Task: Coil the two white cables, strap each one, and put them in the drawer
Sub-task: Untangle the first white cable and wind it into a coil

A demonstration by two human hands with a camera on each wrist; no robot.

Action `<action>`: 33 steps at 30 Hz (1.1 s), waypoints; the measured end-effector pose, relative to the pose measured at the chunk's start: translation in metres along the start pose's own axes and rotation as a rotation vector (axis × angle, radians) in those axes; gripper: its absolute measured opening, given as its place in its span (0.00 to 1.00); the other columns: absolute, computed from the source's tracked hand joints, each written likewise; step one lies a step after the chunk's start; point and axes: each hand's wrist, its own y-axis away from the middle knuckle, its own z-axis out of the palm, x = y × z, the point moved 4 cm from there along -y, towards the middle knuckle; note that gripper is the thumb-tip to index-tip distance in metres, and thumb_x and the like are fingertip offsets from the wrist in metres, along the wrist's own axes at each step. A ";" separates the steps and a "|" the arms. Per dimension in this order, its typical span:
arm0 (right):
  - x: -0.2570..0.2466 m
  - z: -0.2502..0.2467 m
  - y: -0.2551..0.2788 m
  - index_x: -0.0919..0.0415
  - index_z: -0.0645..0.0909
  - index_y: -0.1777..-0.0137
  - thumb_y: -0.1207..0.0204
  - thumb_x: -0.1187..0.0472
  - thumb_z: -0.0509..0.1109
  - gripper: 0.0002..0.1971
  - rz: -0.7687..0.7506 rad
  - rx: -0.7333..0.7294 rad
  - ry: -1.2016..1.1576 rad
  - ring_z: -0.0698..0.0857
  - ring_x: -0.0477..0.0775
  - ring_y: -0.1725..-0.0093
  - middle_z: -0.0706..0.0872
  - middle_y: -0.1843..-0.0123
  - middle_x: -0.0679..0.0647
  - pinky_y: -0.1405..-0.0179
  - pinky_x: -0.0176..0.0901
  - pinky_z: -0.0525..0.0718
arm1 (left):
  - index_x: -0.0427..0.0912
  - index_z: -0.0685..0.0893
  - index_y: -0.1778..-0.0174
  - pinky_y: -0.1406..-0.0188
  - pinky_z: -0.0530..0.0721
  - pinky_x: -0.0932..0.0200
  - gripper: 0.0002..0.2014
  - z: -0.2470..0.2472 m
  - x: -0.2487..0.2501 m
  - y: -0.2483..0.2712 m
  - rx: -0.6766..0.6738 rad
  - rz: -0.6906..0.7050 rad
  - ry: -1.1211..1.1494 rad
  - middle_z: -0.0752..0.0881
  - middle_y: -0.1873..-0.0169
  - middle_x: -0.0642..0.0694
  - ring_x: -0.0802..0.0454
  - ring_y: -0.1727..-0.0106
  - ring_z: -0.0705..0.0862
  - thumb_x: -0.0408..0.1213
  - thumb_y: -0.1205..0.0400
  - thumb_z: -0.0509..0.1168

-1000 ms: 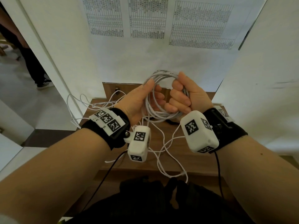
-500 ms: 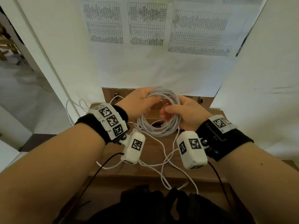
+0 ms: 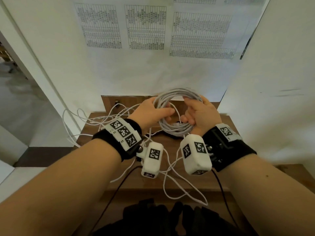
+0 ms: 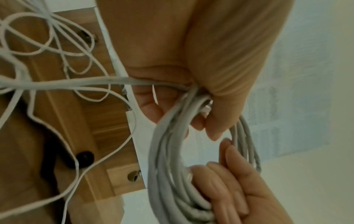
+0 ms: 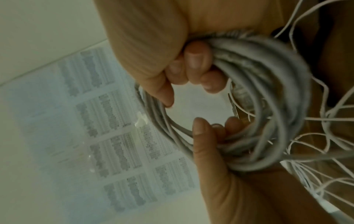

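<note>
Loose cable: a thin white cable (image 3: 179,188) sprawled in slack loops over the brown wooden bench (image 3: 219,178).
Left hand (image 3: 150,113): clasped the coil's left side.
Right hand (image 3: 202,111): curled round its right side.
Coil: thick pale-grey round coiled cable (image 3: 177,130), held above the bench between both hands.

Both forearms reach forward side by side, wrists banded. The left hand (image 3: 150,113) curls its fingers round the left side of the cable coil (image 3: 177,130); the right hand (image 3: 202,113) grips the right side.
</note>
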 end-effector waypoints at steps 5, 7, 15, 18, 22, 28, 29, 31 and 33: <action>-0.004 -0.012 0.000 0.60 0.78 0.56 0.21 0.67 0.69 0.04 -0.022 0.007 -0.155 0.64 0.50 0.85 0.63 0.83 0.53 0.79 0.40 0.73 | 0.39 0.78 0.61 0.63 0.85 0.55 0.08 0.028 -0.007 -0.001 -0.004 -0.086 0.403 0.81 0.73 0.44 0.50 0.69 0.84 0.32 0.15 0.62; -0.006 -0.019 0.000 0.61 0.78 0.54 0.21 0.67 0.69 0.03 -0.022 -0.003 -0.160 0.66 0.50 0.85 0.64 0.83 0.53 0.79 0.40 0.74 | 0.38 0.75 0.67 0.66 0.87 0.54 0.14 0.039 -0.002 -0.004 -0.033 -0.107 0.471 0.78 0.73 0.39 0.49 0.71 0.86 0.34 0.14 0.60; -0.016 -0.062 0.001 0.62 0.80 0.55 0.21 0.70 0.66 0.04 -0.032 0.039 -0.072 0.74 0.52 0.79 0.72 0.79 0.54 0.69 0.46 0.78 | 0.42 0.75 0.61 0.67 0.84 0.53 0.09 0.072 0.012 -0.029 -0.017 -0.026 0.254 0.68 0.84 0.50 0.54 0.81 0.68 0.36 0.14 0.61; -0.023 -0.074 0.004 0.63 0.79 0.53 0.23 0.71 0.68 0.04 -0.077 0.079 0.039 0.76 0.53 0.77 0.75 0.75 0.54 0.73 0.45 0.80 | 0.45 0.76 0.62 0.72 0.83 0.56 0.10 0.080 0.018 -0.036 -0.065 0.027 0.033 0.70 0.83 0.51 0.56 0.83 0.71 0.37 0.15 0.62; -0.030 -0.092 0.008 0.63 0.80 0.51 0.25 0.69 0.73 0.06 -0.096 0.132 0.276 0.80 0.51 0.75 0.81 0.73 0.53 0.73 0.43 0.80 | 0.40 0.82 0.52 0.76 0.81 0.67 0.06 0.093 0.023 -0.045 -0.170 0.166 -0.384 0.79 0.70 0.47 0.56 0.74 0.81 0.38 0.15 0.62; -0.040 -0.112 0.010 0.61 0.81 0.45 0.28 0.67 0.71 0.11 -0.161 0.103 0.860 0.85 0.57 0.62 0.87 0.59 0.57 0.57 0.53 0.88 | 0.37 0.84 0.47 0.59 0.79 0.55 0.11 0.130 0.016 -0.053 -0.401 0.315 -0.768 0.86 0.57 0.43 0.48 0.59 0.82 0.42 0.16 0.63; -0.039 -0.115 0.011 0.64 0.82 0.46 0.29 0.66 0.71 0.12 -0.155 0.096 0.889 0.85 0.64 0.61 0.87 0.58 0.62 0.55 0.59 0.87 | 0.38 0.84 0.47 0.57 0.81 0.53 0.11 0.135 0.014 -0.053 -0.411 0.317 -0.774 0.86 0.57 0.42 0.48 0.58 0.83 0.42 0.17 0.64; -0.039 -0.120 0.014 0.65 0.83 0.46 0.32 0.63 0.71 0.15 -0.159 0.119 0.918 0.86 0.71 0.56 0.88 0.55 0.67 0.55 0.65 0.87 | 0.40 0.82 0.46 0.54 0.83 0.51 0.11 0.142 0.012 -0.053 -0.390 0.317 -0.733 0.86 0.56 0.44 0.48 0.57 0.83 0.42 0.19 0.66; -0.040 -0.127 0.015 0.62 0.85 0.48 0.36 0.59 0.71 0.16 -0.180 0.176 0.903 0.86 0.67 0.59 0.88 0.56 0.66 0.57 0.62 0.86 | 0.44 0.79 0.44 0.54 0.84 0.54 0.12 0.147 0.010 -0.052 -0.349 0.287 -0.631 0.85 0.54 0.46 0.50 0.55 0.84 0.42 0.21 0.69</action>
